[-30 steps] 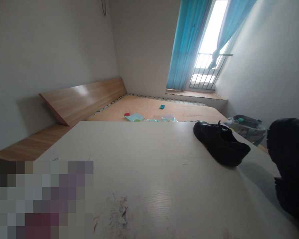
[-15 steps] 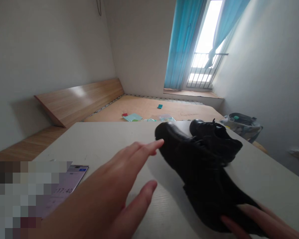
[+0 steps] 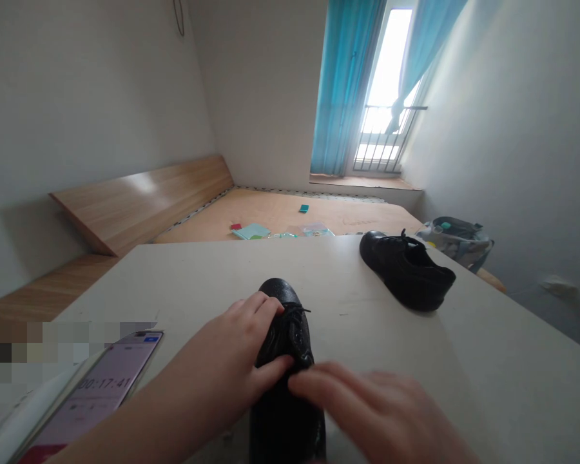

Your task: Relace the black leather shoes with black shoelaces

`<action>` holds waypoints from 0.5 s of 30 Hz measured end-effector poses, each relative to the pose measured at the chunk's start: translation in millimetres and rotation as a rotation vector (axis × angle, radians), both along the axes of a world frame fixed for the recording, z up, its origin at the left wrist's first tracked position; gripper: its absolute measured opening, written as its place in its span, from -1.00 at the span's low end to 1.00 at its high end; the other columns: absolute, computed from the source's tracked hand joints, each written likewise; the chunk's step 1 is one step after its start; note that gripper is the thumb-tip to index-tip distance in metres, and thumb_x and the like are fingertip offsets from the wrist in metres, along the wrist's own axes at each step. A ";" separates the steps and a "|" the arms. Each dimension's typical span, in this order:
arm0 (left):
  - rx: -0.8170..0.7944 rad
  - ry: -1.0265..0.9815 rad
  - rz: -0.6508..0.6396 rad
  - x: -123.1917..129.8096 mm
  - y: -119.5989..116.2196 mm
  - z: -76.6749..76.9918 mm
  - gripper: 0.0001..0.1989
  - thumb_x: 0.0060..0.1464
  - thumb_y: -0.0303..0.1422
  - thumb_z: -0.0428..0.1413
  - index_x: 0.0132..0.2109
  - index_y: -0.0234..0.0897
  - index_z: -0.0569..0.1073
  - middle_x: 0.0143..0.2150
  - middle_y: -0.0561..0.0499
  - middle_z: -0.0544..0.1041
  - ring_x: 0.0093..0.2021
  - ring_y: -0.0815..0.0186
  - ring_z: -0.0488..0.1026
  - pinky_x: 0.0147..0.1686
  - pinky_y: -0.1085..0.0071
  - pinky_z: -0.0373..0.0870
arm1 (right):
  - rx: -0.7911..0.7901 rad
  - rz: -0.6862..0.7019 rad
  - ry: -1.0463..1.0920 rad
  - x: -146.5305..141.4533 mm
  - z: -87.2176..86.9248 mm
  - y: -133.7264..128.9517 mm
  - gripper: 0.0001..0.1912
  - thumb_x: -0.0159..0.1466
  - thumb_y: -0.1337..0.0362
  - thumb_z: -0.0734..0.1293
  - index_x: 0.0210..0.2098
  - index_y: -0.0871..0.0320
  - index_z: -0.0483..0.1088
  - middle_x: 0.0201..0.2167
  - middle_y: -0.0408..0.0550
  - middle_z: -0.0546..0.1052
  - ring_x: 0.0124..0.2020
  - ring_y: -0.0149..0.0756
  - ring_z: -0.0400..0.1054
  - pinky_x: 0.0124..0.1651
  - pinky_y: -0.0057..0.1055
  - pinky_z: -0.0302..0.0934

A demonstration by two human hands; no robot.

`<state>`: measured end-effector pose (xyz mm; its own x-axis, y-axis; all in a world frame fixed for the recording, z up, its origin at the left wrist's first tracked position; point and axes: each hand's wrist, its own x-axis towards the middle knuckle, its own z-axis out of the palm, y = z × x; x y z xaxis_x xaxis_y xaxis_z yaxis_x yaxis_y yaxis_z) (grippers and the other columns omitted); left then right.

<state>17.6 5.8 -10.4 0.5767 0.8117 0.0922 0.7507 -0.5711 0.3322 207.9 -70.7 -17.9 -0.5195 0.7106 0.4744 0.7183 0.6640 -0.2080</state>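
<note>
A black lace-up shoe (image 3: pixel 287 419) points away from me on the white table, its toe toward the far side. My left hand (image 3: pixel 241 348) grips its laced upper from the left, fingers over the laces and thumb near the opening. At the right edge of the opening, my right hand (image 3: pixel 367 399) has its fingertips by the shoe; it is blurred, and whether it pinches anything is unclear. A second black shoe (image 3: pixel 410 270) stands at the table's back right, its laces tied and touched by neither hand.
The white table (image 3: pixel 207 270) bears a phone (image 3: pixel 111 380) showing a timer at left, beside a blurred-out area. Behind lie a bed (image 3: pixel 270 203) with small packets and a wooden headboard (image 3: pixel 149 193). A grey bag (image 3: pixel 459 238) stands beyond the right edge.
The nearer shoe has come down from its tilted position at right onto the table, in front of me. My left hand has closed on it, and my right hand has moved left to its opening.
</note>
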 end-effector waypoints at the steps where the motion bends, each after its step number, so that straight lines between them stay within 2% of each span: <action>1: 0.007 0.006 -0.016 0.8 0.8 -1.9 -0.62 0.06 -0.29 0.15 0.04 -0.24 0.36 0.10 -0.16 0.41 0.11 -0.01 0.34 0.08 0.01 0.32 | -0.066 -0.025 0.074 4.6 3.5 12.4 -0.74 0.35 0.08 0.23 -0.06 0.07 0.30 -0.30 -0.16 0.56 -0.49 -0.34 0.45 -0.51 -0.44 0.20; 4: -0.001 -0.001 -0.021 5.2 2.4 -4.2 -0.64 0.04 -0.32 0.18 0.00 -0.23 0.37 0.06 -0.13 0.41 0.08 0.02 0.34 0.06 0.04 0.33 | -0.197 -0.192 0.148 18.2 2.0 51.9 -0.76 0.34 0.14 0.26 -0.04 0.06 0.29 -0.17 -0.13 0.50 -0.53 -0.43 0.34 -0.41 -0.42 0.16; 6: -0.012 -0.019 -0.005 9.8 2.9 -4.3 -0.66 0.03 -0.34 0.19 -0.02 -0.24 0.38 0.04 -0.13 0.41 0.08 0.03 0.34 0.05 0.06 0.33 | -0.313 -0.167 0.139 23.2 -7.0 72.2 -0.84 0.33 0.17 0.27 -0.13 0.08 0.32 -0.21 -0.13 0.48 -0.46 -0.40 0.33 -0.36 -0.40 0.13; 9: -0.044 -0.072 0.016 19.2 3.6 -4.2 -0.70 0.02 -0.35 0.21 -0.08 -0.24 0.38 0.00 -0.11 0.41 0.03 0.06 0.35 0.02 0.07 0.35 | -0.417 -0.076 0.205 26.6 -23.9 87.1 -0.90 0.33 0.26 0.23 -0.32 0.12 0.28 -0.40 -0.18 0.41 -0.43 -0.38 0.28 -0.38 -0.43 0.08; 11: -0.071 -0.124 0.023 26.6 4.6 -5.0 -0.72 0.02 -0.37 0.21 -0.10 -0.23 0.38 -0.03 -0.08 0.41 0.00 0.09 0.36 0.01 0.09 0.36 | -0.407 -0.042 0.272 30.2 -34.2 88.8 -0.85 0.35 0.29 0.19 -0.38 0.13 0.23 -0.45 -0.19 0.35 -0.44 -0.39 0.23 -0.40 -0.45 0.06; 15: -0.092 -0.200 -0.001 37.9 7.0 -11.8 -0.70 0.02 -0.43 0.20 -0.07 -0.22 0.38 -0.02 -0.04 0.40 0.01 0.12 0.35 0.02 0.11 0.37 | -0.283 0.030 0.403 42.1 -52.0 83.9 -0.79 0.39 0.29 0.11 -0.40 0.12 0.17 -0.44 -0.17 0.28 -0.45 -0.39 0.18 -0.40 -0.45 0.08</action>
<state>55.5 12.8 -22.2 0.5553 0.8214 0.1300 0.6641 -0.5321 0.5252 250.0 13.2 -69.9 -0.3568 0.8281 0.4323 0.5246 0.5605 -0.6408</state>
